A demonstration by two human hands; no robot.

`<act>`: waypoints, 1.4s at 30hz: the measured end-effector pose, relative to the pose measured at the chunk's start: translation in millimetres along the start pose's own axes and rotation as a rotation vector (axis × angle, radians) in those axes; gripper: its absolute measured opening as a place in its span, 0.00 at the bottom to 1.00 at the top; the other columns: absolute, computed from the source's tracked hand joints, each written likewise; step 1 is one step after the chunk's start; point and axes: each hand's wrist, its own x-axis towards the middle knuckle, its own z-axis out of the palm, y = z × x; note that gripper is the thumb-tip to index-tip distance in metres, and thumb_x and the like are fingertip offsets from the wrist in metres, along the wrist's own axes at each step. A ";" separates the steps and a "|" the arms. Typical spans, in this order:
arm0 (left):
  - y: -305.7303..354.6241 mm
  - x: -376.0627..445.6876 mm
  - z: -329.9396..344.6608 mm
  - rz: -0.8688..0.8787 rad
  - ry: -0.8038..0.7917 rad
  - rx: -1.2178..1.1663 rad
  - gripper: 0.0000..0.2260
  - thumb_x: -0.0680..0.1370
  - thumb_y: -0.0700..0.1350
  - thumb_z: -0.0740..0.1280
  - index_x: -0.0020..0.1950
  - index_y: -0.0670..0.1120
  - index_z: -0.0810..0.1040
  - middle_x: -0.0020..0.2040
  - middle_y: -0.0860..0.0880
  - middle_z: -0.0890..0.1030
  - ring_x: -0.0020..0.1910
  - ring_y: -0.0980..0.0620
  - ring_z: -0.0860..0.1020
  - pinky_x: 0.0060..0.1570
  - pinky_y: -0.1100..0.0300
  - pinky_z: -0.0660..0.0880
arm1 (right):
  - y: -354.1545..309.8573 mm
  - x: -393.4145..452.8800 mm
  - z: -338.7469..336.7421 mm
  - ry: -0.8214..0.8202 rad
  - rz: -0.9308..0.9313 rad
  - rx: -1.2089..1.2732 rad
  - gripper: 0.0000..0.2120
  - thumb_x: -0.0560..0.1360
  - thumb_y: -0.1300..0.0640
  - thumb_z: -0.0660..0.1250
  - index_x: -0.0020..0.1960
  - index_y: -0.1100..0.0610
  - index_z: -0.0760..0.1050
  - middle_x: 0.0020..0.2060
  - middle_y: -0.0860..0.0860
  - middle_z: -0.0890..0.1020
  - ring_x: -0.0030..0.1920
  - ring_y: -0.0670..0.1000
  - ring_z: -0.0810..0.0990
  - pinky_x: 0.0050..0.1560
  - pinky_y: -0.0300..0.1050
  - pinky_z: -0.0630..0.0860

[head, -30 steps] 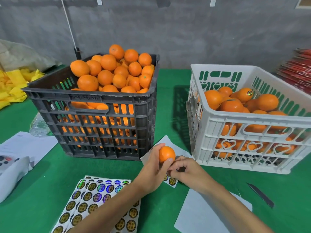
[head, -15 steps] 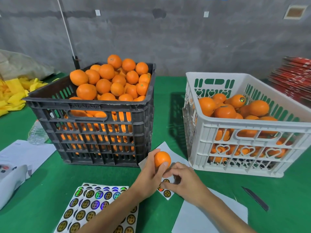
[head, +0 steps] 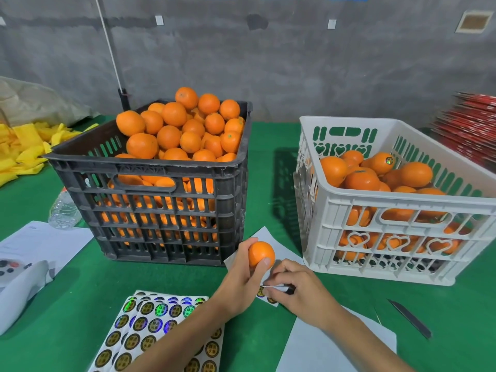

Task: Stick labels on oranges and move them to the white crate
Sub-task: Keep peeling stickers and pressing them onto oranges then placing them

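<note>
Gripped in the left hand (head: pixel 241 280) above the green worktop (head: pixel 80 318), between black crate (head: pixel 150 167) and white crate (head: pixel 389 205): one unlabelled orange (head: pixel 261 253). Just below and right of it, right hand (head: pixel 300 288) pinching the edge of a small label strip (head: pixel 269 295), apparently peeling a label. Fruit just above the pinching fingers (head: pixel 268 290), the right hand nearer the label; white crate to the far right, partly filled.

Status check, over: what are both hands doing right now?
Left hand grips one orange. Right hand pinches label sheet. White crate close by, path open.
</note>
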 end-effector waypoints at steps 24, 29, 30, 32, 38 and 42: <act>7.7 -2.7 -0.4 -0.059 -0.025 -0.070 0.27 0.76 0.68 0.62 0.72 0.66 0.58 0.63 0.54 0.71 0.57 0.54 0.77 0.50 0.65 0.76 | -24.7 21.9 -8.0 -0.086 0.523 0.270 0.07 0.66 0.52 0.72 0.38 0.56 0.85 0.46 0.53 0.83 0.45 0.54 0.83 0.52 0.53 0.79; 7.4 -2.6 -0.5 -0.052 -0.027 -0.072 0.26 0.77 0.65 0.62 0.72 0.64 0.58 0.64 0.54 0.70 0.59 0.52 0.77 0.55 0.59 0.78 | -26.1 23.5 -3.8 -0.046 0.574 0.255 0.14 0.65 0.49 0.69 0.37 0.62 0.80 0.41 0.59 0.82 0.38 0.48 0.75 0.42 0.44 0.71; 7.0 -2.7 -0.7 -0.053 -0.025 -0.071 0.26 0.77 0.65 0.62 0.72 0.64 0.58 0.64 0.54 0.71 0.59 0.53 0.77 0.56 0.59 0.78 | -26.5 24.5 -2.8 -0.035 0.590 0.252 0.15 0.64 0.49 0.68 0.37 0.62 0.80 0.37 0.56 0.81 0.37 0.48 0.74 0.42 0.44 0.70; 6.9 -2.8 -1.1 -0.059 -0.020 -0.069 0.25 0.77 0.65 0.62 0.72 0.65 0.59 0.63 0.55 0.71 0.58 0.56 0.77 0.55 0.60 0.77 | -27.5 26.3 -0.5 -0.003 0.610 0.243 0.16 0.62 0.47 0.66 0.37 0.61 0.81 0.33 0.51 0.79 0.35 0.47 0.74 0.40 0.43 0.70; 7.2 -3.0 -2.1 -0.054 -0.007 -0.066 0.23 0.78 0.65 0.60 0.71 0.66 0.59 0.62 0.57 0.71 0.56 0.62 0.76 0.51 0.69 0.74 | -31.7 27.1 0.1 0.056 0.606 0.265 0.13 0.63 0.50 0.65 0.35 0.58 0.83 0.33 0.60 0.80 0.34 0.47 0.73 0.41 0.42 0.70; 8.5 -3.4 -2.3 -0.056 -0.001 -0.079 0.21 0.78 0.63 0.60 0.70 0.66 0.60 0.62 0.57 0.71 0.55 0.65 0.75 0.50 0.71 0.73 | -28.8 29.4 -1.1 0.141 0.645 0.309 0.11 0.69 0.56 0.68 0.31 0.60 0.78 0.26 0.49 0.74 0.30 0.47 0.71 0.34 0.39 0.68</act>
